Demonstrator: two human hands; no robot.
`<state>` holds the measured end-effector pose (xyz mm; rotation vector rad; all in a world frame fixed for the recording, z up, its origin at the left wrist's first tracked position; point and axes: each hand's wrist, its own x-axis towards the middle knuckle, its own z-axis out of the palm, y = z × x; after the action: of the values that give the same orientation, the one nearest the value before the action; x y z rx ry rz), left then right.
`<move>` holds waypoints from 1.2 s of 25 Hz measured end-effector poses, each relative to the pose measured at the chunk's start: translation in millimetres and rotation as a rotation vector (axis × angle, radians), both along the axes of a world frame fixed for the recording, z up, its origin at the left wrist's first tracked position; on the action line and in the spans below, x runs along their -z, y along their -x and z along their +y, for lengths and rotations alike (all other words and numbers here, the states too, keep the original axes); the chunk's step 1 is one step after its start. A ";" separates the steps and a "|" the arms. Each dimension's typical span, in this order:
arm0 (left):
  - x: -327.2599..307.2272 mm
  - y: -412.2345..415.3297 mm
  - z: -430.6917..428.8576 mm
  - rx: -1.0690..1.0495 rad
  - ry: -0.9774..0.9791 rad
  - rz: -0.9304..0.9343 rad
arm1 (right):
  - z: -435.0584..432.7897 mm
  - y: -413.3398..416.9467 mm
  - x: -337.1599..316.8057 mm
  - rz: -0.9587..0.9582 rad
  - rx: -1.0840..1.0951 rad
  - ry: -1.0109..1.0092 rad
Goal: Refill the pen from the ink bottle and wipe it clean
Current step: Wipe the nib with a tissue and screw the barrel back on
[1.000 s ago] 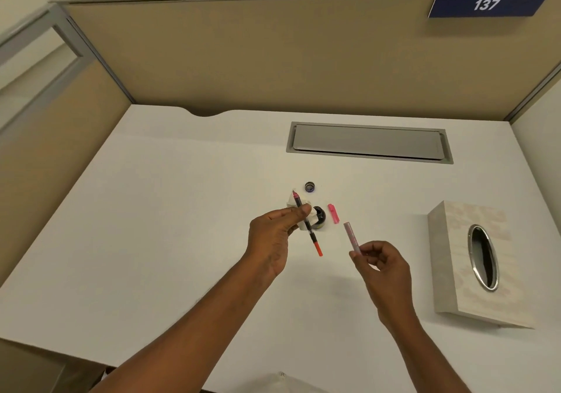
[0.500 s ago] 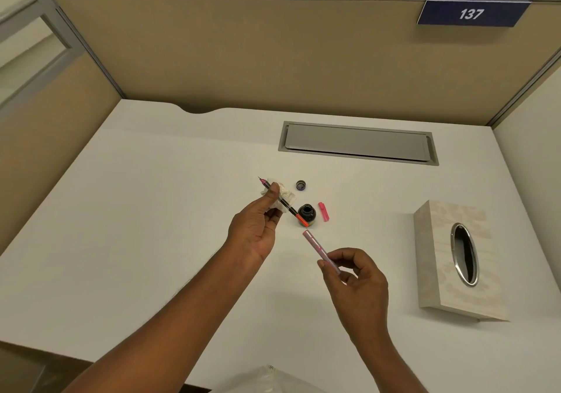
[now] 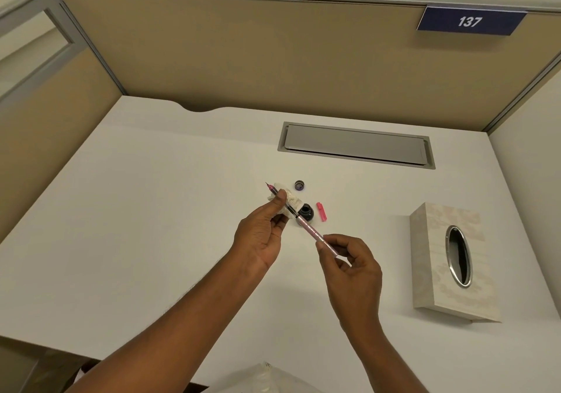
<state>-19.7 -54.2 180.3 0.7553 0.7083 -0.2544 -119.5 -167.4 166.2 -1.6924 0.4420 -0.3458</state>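
Note:
My left hand (image 3: 261,235) pinches the pen's front section (image 3: 274,193), its nib pointing up and left. My right hand (image 3: 349,263) pinches the pink barrel (image 3: 315,235), whose open end has slid over the back of the pen, so both parts lie in one line. Behind them on the white desk (image 3: 151,225) stands the small dark ink bottle (image 3: 305,211), open. Its round cap (image 3: 299,185) lies a little further back. A crumpled white tissue (image 3: 292,200) lies behind my left fingers. A pink pen cap (image 3: 321,211) rests to the right of the bottle.
A pale tissue box (image 3: 449,259) with an oval metal slot lies at the right. A grey cable hatch (image 3: 355,145) is set into the desk at the back. Beige partition walls enclose the desk. Something white and crinkled (image 3: 267,380) shows at the bottom edge.
The barrel in my right hand moved up and left until it met the rear end of the pen section held by my left hand. The red end of the section is now covered.

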 end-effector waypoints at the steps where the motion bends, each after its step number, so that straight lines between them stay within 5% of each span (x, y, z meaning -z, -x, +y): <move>1: -0.7 2.4 -1.9 0.005 0.005 -0.002 | 2.2 -2.0 -1.4 0.001 0.004 -0.006; 12: -1.9 14.2 -4.9 0.024 0.045 -0.100 | 14.3 -17.7 -11.1 0.153 0.003 -0.378; 17: 0.9 10.7 -1.2 -0.013 0.065 -0.082 | 10.7 -12.9 -8.6 0.129 -0.078 -0.297; 23: -7.4 17.2 -4.0 0.031 0.026 -0.145 | 12.6 -16.3 -4.9 0.348 -0.169 -0.261; 30: -9.6 19.4 -0.4 0.025 -0.002 -0.132 | 9.7 -9.0 2.6 0.162 -0.024 -0.088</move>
<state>-39.1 -54.6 189.8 0.7759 0.5742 -0.2241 -110.4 -157.7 163.6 -1.6444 0.5481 -0.1693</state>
